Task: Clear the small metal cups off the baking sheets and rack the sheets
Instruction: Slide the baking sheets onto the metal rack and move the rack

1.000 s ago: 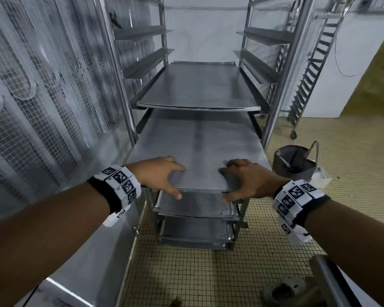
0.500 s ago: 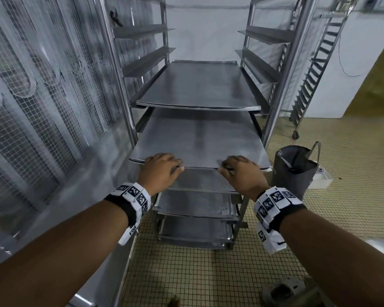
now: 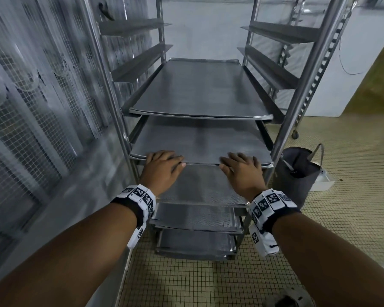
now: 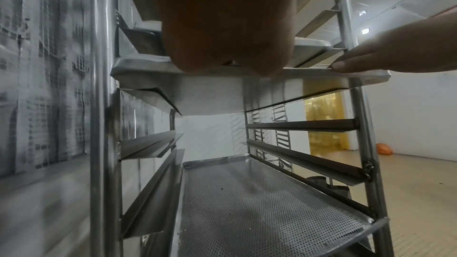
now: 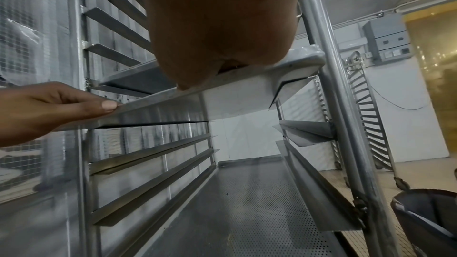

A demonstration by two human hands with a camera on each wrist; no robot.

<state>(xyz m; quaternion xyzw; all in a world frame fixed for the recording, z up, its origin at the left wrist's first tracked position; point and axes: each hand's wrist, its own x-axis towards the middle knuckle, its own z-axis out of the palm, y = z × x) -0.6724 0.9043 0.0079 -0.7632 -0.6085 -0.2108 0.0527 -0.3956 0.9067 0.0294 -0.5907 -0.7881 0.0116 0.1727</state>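
A plain metal baking sheet [image 3: 200, 142] lies on the rack's runners, second from the top, its front rim near the rack's front posts. My left hand [image 3: 162, 167] rests on the rim's left part, fingers flat on top and thumb against the edge. My right hand [image 3: 242, 171] lies the same way on the right part. In the wrist views each palm [image 4: 222, 17] [image 5: 217, 26] sits above the sheet's underside [image 4: 210, 93] [image 5: 235, 101]. No small metal cups are in view.
The steel rack [image 3: 297, 96] holds another sheet [image 3: 195, 91] above and perforated sheets [image 3: 200, 187] below. A wire-mesh wall [image 3: 31, 107] runs close on the left. A dark bucket [image 3: 297, 173] and a white tray [image 3: 324, 180] stand on the tiled floor at right, a second rack [image 3: 315, 69] behind.
The sheet has slid back into the rack, and both hands have followed it forward. The thumbs have come from under the rim to its front edge.
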